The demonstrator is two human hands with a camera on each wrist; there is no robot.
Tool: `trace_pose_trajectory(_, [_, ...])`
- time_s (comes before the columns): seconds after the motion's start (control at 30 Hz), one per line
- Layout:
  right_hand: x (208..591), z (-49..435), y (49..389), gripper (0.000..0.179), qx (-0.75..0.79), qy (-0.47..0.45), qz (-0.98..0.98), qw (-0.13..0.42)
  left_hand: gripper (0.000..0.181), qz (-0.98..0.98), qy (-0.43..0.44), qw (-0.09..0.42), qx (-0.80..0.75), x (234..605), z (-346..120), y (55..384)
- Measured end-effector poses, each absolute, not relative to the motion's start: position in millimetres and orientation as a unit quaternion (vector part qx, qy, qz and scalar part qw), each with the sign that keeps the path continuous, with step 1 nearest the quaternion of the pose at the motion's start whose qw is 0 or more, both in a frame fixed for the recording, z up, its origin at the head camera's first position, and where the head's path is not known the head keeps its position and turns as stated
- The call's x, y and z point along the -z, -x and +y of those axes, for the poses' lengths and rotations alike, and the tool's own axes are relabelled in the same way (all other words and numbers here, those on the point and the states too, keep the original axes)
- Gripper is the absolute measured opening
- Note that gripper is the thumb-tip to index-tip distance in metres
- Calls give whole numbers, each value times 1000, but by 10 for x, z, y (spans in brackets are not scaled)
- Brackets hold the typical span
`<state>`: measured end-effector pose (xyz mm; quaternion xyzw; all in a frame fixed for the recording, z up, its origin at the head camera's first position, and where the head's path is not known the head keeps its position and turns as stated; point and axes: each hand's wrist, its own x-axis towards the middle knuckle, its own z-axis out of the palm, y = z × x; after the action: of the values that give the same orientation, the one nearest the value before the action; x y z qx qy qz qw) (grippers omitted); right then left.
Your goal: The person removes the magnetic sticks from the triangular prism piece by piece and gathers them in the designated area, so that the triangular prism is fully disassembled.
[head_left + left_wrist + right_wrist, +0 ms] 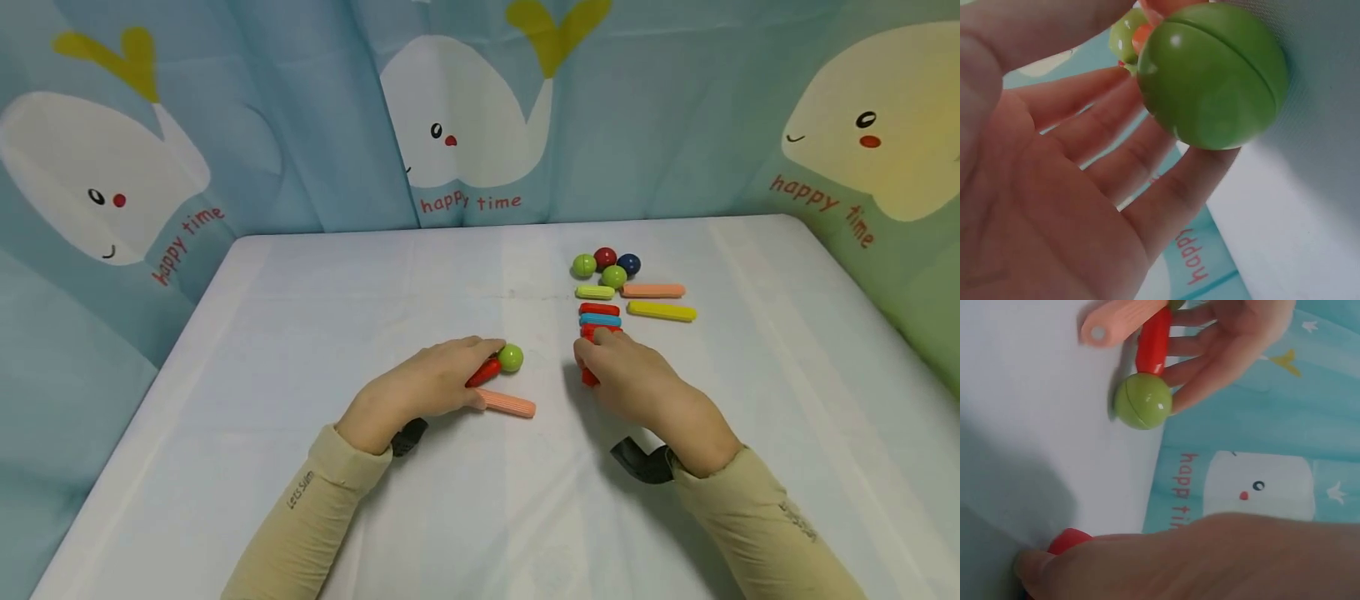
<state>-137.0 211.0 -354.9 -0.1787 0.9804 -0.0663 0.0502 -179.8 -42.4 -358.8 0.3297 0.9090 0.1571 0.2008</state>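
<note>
My left hand (423, 379) reaches over a small group of toy pieces, its nearly straight fingers touching a glossy green ball (1210, 75). A red stick (483, 372) lies against the ball, partly covered by the fingers. By the thumb, a ribbed salmon stick (508, 404) points to the right. In the left wrist view a second green ball (1121, 39) shows behind the first. With curled fingers my right hand (633, 379) pinches a red piece (590, 377) at the near end of a column of sticks; most of that piece is hidden.
Beyond the right hand lie a red stick (600, 309), a blue stick (600, 320), a short lime stick (595, 292), a salmon stick (654, 291) and a yellow stick (662, 312). Several balls (613, 277) cluster behind them. A whale-print curtain (315, 150) borders the white table (337, 292).
</note>
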Motion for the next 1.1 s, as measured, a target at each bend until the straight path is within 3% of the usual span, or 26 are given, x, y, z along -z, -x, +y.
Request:
trace_pose_trajectory(0.13, [3563, 2108, 1388, 19, 62, 171, 982, 56, 75, 903, -343, 199, -165, 3592, -422, 1790])
trace_pose_trajectory(0.37, [3507, 2133, 1363, 24, 63, 167, 980, 86, 50, 897, -379, 158, -160, 3632, -395, 1784])
trace_pose_trajectory(0.77, [3441, 2105, 1342, 23, 71, 174, 978, 87, 40, 891, -402, 129, -169, 3627, -388, 1760])
trace_pose_trajectory(1.1, [3489, 1988, 1361, 25, 112, 203, 972, 23, 27, 916, -355, 136, -129, 3626, -362, 1773])
